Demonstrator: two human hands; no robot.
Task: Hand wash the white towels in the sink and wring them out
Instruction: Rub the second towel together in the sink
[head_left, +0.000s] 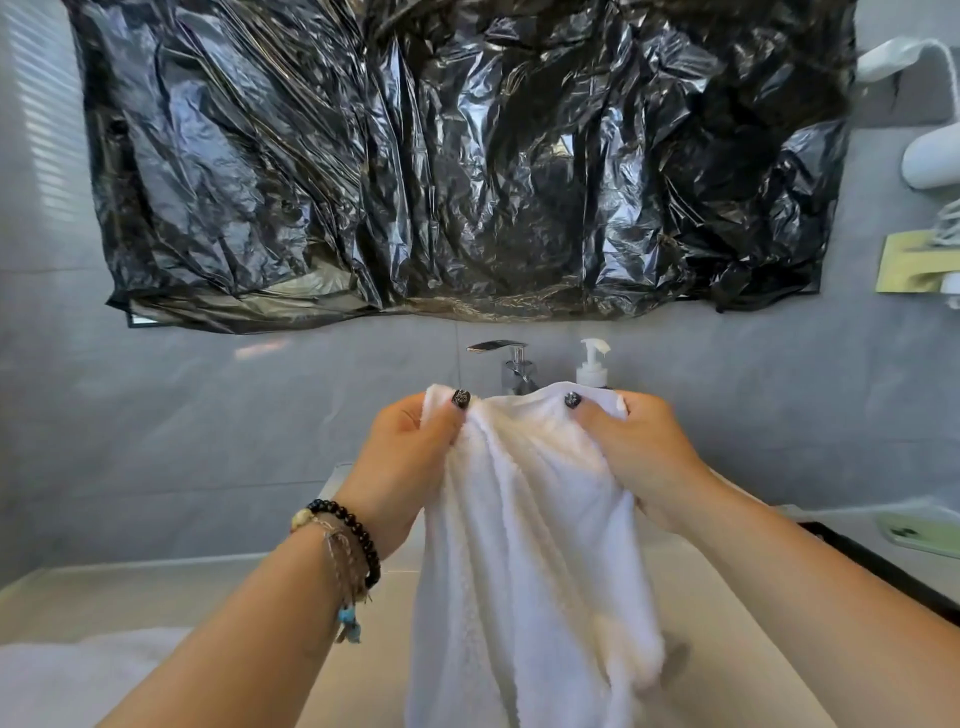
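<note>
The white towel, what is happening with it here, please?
A person holds up one white towel by its top edge, the left hand and the right hand each gripping it, thumbs in front. The towel hangs down over the sink. Behind it stand the faucet and a pump bottle; no water is seen running. More white cloth lies at lower left. Black plastic covers the wall above.

Bright, even daylight; slatted light on left wall; glare streaks on crinkled black plastic sheet (457, 156); wide-angle bending at edges; slight softness.
</note>
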